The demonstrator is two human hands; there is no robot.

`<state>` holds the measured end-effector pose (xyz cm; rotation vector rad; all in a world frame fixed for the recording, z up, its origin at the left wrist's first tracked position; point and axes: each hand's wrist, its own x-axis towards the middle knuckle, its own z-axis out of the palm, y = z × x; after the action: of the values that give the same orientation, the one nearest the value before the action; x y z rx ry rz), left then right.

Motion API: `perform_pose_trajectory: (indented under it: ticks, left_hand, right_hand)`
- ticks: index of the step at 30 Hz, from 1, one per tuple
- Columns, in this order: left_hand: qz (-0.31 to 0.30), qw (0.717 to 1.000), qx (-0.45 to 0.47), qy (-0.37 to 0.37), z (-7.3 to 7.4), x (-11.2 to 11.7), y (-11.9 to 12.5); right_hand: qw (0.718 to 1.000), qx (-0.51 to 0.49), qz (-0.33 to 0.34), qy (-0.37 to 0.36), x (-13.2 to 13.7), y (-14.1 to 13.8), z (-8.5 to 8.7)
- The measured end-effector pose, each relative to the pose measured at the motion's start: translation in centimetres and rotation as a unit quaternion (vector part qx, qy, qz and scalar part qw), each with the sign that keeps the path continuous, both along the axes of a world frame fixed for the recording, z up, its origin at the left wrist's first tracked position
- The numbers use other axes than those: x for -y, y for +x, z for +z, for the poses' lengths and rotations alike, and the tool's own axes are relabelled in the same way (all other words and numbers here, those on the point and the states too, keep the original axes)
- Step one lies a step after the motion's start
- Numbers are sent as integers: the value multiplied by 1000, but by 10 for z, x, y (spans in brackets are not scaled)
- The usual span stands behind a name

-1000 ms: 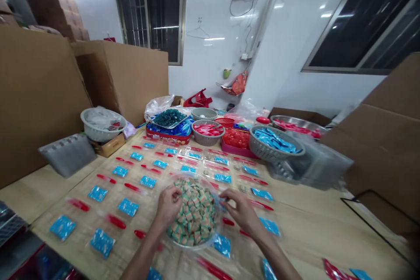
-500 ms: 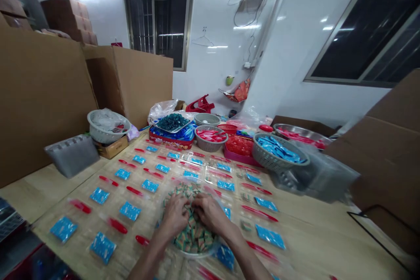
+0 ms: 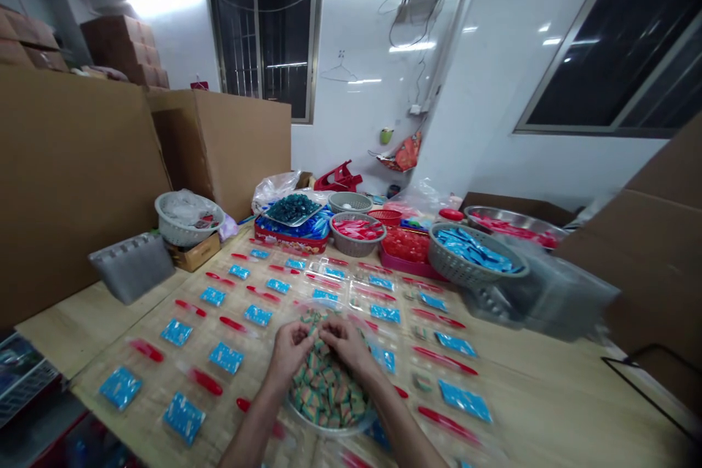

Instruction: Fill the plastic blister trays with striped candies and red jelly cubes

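Note:
A round clear bowl [image 3: 329, 430] filled with small green-and-pink striped blocks [image 3: 329, 387] stands in front of me. Above the blocks, my left hand [image 3: 292, 352] has its thumb and fingertips closed in a pinch. My right hand [image 3: 345, 344] is pinched too, its fingertips close beside those of the left. Whatever is between the fingers is too small to make out. Around the bowl lie rows of clear plastic trays, many with a red pen-like stick [image 3: 447, 360] and a blue packet with white specks [image 3: 465, 400]. A few trays on the right also hold striped blocks [image 3: 422, 381].
Along the back stand a grey basket of blue packets [image 3: 474, 256], a basket of pink-red pieces [image 3: 357, 228], a tub of red pieces [image 3: 406, 243] and a tray of dark teal pieces [image 3: 293, 208]. Stacked clear trays [image 3: 570, 300] sit right; cardboard [image 3: 82, 183] rises left.
My hands have lifted slightly out of the blocks and their fingertips have come nearer each other. The whole view has shifted a little.

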<state>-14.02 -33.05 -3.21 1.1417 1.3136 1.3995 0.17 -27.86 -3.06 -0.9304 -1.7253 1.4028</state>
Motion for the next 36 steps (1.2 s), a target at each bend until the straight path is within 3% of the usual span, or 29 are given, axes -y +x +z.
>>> perform_pose_trajectory:
  ticks: [5,11,16,20,23,26,31,36]
  left_hand:
    - [19,995,85,-55,4,1,2]
    - [-8,995,70,-64,8,2,2]
    - [34,996,68,-46,7,2,2]
    - [48,994,84,-53,4,1,2]
    - [59,992,83,-69,2,-1,2]
    - [39,993,83,-77,3,0,3]
    - [-4,991,114,-72,7,3,5]
    - [-28,992,112,-54,-2,0,5]
  right_hand:
    - [996,-66,-13,-54,5,-1,-3]
    - [999,-38,-13,0,11,0,-1]
    - [998,20,-35,49,15,1,-1]
    - [995,9,-94,37,15,4,-1]
    - [995,-41,-88,-3,13,4,-1]
    - [996,-69,-58,-26,12,4,-1]
    - [997,-45,-64,8,13,3,-3]
    - [998,-37,-57,12,12,3,-5]
